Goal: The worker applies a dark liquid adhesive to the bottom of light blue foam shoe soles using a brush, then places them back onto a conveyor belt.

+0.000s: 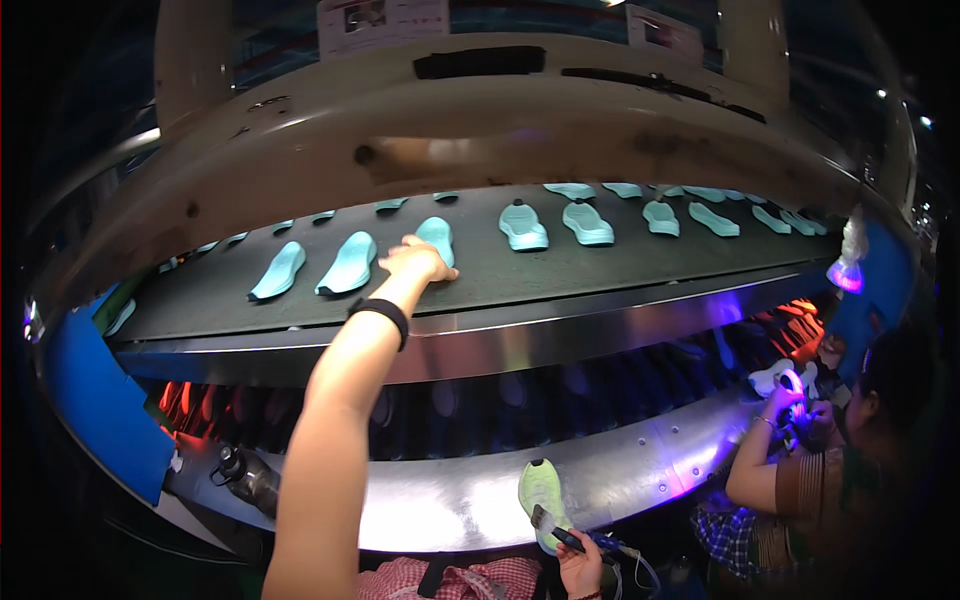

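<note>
My left arm, with a dark wristband, stretches over the upper conveyor belt. At its end my left hand (422, 262) straddles the heel of a light-blue shoe sole (436, 232), fingers on one side and thumb on the other; the hand hides part of that sole. Near the lower edge my right hand (580, 568) grips a brush (566, 539) with a dark handle, its bristles over a yellow-green shoe sole (540, 484). That sole lies at the edge of the metal ledge, its lower end partly covered by the brush.
More light-blue soles stand along the dark belt (480, 285) under a low beige hood (420, 150). Below, a second level holds dark, partly red-lit pieces. A bottle (248, 478) stands on the metal ledge (430, 505). At right, a co-worker's hands (785, 405) work under purple light.
</note>
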Action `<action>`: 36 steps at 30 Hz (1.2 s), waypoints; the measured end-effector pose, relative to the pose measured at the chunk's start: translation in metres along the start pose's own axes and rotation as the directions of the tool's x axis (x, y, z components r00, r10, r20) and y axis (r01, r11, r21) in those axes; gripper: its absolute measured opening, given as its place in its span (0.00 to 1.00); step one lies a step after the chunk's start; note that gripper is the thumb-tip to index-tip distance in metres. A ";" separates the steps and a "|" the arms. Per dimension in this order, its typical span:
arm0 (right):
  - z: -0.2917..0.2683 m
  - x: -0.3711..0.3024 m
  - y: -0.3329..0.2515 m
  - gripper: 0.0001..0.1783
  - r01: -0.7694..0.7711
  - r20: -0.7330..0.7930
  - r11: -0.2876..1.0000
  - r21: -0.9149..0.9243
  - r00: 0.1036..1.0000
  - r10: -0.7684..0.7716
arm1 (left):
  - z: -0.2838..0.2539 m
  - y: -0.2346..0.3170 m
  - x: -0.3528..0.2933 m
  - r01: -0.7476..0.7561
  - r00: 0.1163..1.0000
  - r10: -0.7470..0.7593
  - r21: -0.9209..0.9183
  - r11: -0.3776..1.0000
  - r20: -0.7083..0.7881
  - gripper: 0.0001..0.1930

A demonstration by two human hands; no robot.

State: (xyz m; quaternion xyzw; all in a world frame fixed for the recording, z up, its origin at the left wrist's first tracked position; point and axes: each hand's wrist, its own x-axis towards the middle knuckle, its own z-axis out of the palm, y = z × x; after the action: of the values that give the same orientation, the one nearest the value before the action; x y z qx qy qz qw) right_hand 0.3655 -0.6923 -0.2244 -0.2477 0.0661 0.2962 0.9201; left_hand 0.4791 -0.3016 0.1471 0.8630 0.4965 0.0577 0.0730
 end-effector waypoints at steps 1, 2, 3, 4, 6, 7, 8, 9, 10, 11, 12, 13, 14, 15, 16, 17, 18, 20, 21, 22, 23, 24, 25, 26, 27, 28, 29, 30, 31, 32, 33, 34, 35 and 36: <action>0.002 -0.001 -0.002 0.18 -0.034 0.004 0.999 0.001 0.999 0.034 | 0.000 0.009 -0.003 -0.025 0.998 0.030 0.084 0.996 -0.059 0.55; 0.004 -0.002 -0.004 0.18 -0.017 -0.009 1.000 0.007 1.000 0.017 | 0.000 0.018 -0.005 -0.129 0.988 0.138 0.127 0.983 -0.068 0.54; 0.006 -0.003 -0.006 0.17 0.013 -0.095 0.999 -0.051 0.995 -0.018 | 0.001 0.029 -0.007 -0.157 0.985 0.164 0.132 0.979 -0.043 0.54; 0.009 -0.002 -0.007 0.17 0.037 -0.178 0.993 -0.113 0.982 -0.057 | 0.001 0.040 -0.007 -0.317 0.948 0.318 0.061 0.947 -0.004 0.53; 0.015 0.000 -0.008 0.18 0.038 -0.112 0.992 -0.124 0.992 -0.052 | 0.004 0.062 -0.004 -0.547 0.836 0.547 -0.011 0.837 0.050 0.50; 0.018 0.002 -0.006 0.19 0.039 -0.084 0.989 -0.144 0.995 -0.051 | 0.009 0.071 -0.002 -0.630 0.776 0.629 0.024 0.776 0.042 0.47; 0.021 0.003 -0.006 0.17 0.011 -0.029 0.996 -0.092 0.999 -0.014 | 0.014 0.081 0.001 -0.653 0.756 0.650 0.037 0.756 0.077 0.46; 0.023 0.005 -0.003 0.17 0.034 -0.040 0.996 -0.083 0.999 -0.037 | 0.020 0.090 0.005 -0.671 0.741 0.665 0.060 0.739 0.100 0.45; 0.024 0.007 -0.002 0.18 -0.010 0.031 0.998 -0.056 0.999 0.012 | 0.024 0.097 0.010 -0.689 0.723 0.683 0.054 0.722 0.101 0.45; 0.026 0.010 0.001 0.19 -0.057 0.105 0.998 -0.036 0.993 0.060 | 0.028 0.102 0.015 -0.695 0.719 0.691 0.086 0.713 0.075 0.44; 0.027 0.011 0.002 0.20 -0.061 0.144 0.997 -0.052 0.987 0.068 | 0.030 0.107 0.020 -0.693 0.720 0.692 0.119 0.711 0.054 0.43; 0.027 0.013 0.004 0.20 -0.045 0.141 0.997 -0.056 0.989 0.052 | 0.030 0.112 0.024 -0.708 0.705 0.708 0.108 0.698 0.042 0.43; 0.029 0.015 0.006 0.21 -0.042 0.174 0.998 -0.056 0.983 0.051 | 0.027 0.114 0.027 -0.667 0.745 0.661 0.094 0.739 0.088 0.40; 0.030 0.015 0.008 0.21 -0.045 0.205 0.998 -0.054 0.977 0.055 | 0.024 0.115 0.028 -0.620 0.783 0.607 0.086 0.780 0.139 0.38; 0.032 0.018 0.010 0.18 -0.031 0.166 0.994 -0.100 0.985 0.047 | 0.021 0.115 0.026 -0.607 0.794 0.601 0.100 0.788 0.091 0.29; 0.034 0.019 0.011 0.18 -0.034 0.159 0.995 -0.097 0.986 0.049 | 0.016 0.113 0.024 -0.608 0.794 0.600 0.101 0.787 0.099 0.29; 0.036 0.021 0.012 0.15 -0.036 0.110 0.998 -0.052 0.993 0.041 | 0.012 0.109 0.020 -0.631 0.775 0.613 0.125 0.766 0.156 0.26; 0.040 0.023 0.013 0.11 -0.008 0.056 0.999 -0.041 0.998 0.010 | 0.010 0.092 0.004 -0.706 0.705 0.700 0.202 0.679 0.111 0.21; 0.041 0.024 0.014 0.11 -0.009 0.048 0.999 -0.039 0.999 0.011 | 0.012 0.080 -0.005 -0.712 0.700 0.703 0.200 0.674 0.125 0.21; 0.042 0.024 0.013 0.12 0.013 0.017 0.995 -0.094 1.000 -0.011 | 0.016 0.066 -0.016 -0.756 0.652 0.757 0.116 0.644 0.041 0.19; 0.043 0.024 0.013 0.12 0.030 -0.015 0.988 -0.149 0.999 -0.032 | 0.021 0.051 -0.026 -0.805 0.589 0.805 0.034 0.592 -0.072 0.18; 0.043 0.023 0.012 0.12 0.023 -0.006 0.993 -0.117 1.000 -0.024 | 0.028 0.031 -0.037 -0.830 0.556 0.819 -0.042 0.556 -0.142 0.16; 0.044 0.022 0.011 0.11 0.043 0.027 0.994 -0.100 0.999 -0.040 | 0.036 0.012 -0.049 -0.887 0.458 0.832 -0.095 0.452 -0.313 0.14; 0.045 0.022 0.010 0.11 0.040 -0.001 0.989 -0.140 0.999 -0.041 | 0.045 -0.006 -0.062 -0.903 0.429 0.757 -0.236 0.359 -0.493 0.12; 0.047 0.021 0.008 0.11 0.057 0.018 0.991 -0.119 0.998 -0.055 | 0.055 -0.022 -0.075 -0.907 0.417 0.615 -0.355 0.228 -0.670 0.11; 0.050 0.021 0.008 0.12 0.062 0.024 0.989 -0.136 0.998 -0.059 | 0.070 -0.032 -0.093 -0.817 0.538 0.330 -0.577 -0.024 -0.775 0.09; 0.053 0.020 0.007 0.12 0.067 0.010 0.984 -0.168 0.998 -0.066 | 0.084 -0.041 -0.110 -0.636 0.729 0.065 -0.710 -0.303 -0.681 0.09; 0.056 0.021 0.007 0.12 0.069 0.008 0.980 -0.188 0.998 -0.069 | 0.096 -0.050 -0.122 -0.536 0.794 0.014 -0.711 -0.455 -0.608 0.10; 0.059 0.021 0.007 0.11 0.068 0.002 0.975 -0.213 0.998 -0.069 | 0.106 -0.061 -0.131 -0.425 0.857 -0.023 -0.680 -0.597 -0.515 0.13; 0.062 0.021 0.008 0.10 0.081 0.002 0.967 -0.243 0.997 -0.083 | 0.115 -0.071 -0.136 -0.285 0.928 0.069 -0.816 -0.503 -0.367 0.18; 0.064 0.022 0.009 0.10 0.077 -0.001 0.963 -0.260 0.997 -0.080 | 0.123 -0.079 -0.140 -0.171 0.922 0.231 -0.861 -0.478 -0.311 0.22; 0.066 0.023 0.009 0.09 0.090 -0.001 0.957 -0.276 0.996 -0.094 | 0.126 -0.091 -0.136 0.190 0.827 0.556 -0.890 -0.416 -0.084 0.23; 0.067 0.023 0.011 0.09 0.107 0.040 0.957 -0.270 0.994 -0.100 | 0.128 -0.108 -0.129 0.470 0.567 0.824 -0.825 -0.314 0.009 0.24; 0.067 0.024 0.012 0.09 0.109 0.040 0.948 -0.298 0.994 -0.101 | 0.132 -0.126 -0.127 0.491 0.478 0.875 -0.850 -0.191 0.080 0.26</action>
State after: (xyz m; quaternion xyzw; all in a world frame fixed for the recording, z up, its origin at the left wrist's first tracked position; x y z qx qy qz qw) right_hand 0.3763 -0.6383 -0.1772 -0.3841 -0.0042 0.2564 0.8870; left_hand 0.3313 -0.3586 -0.0092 0.4592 -0.0479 0.0103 0.8870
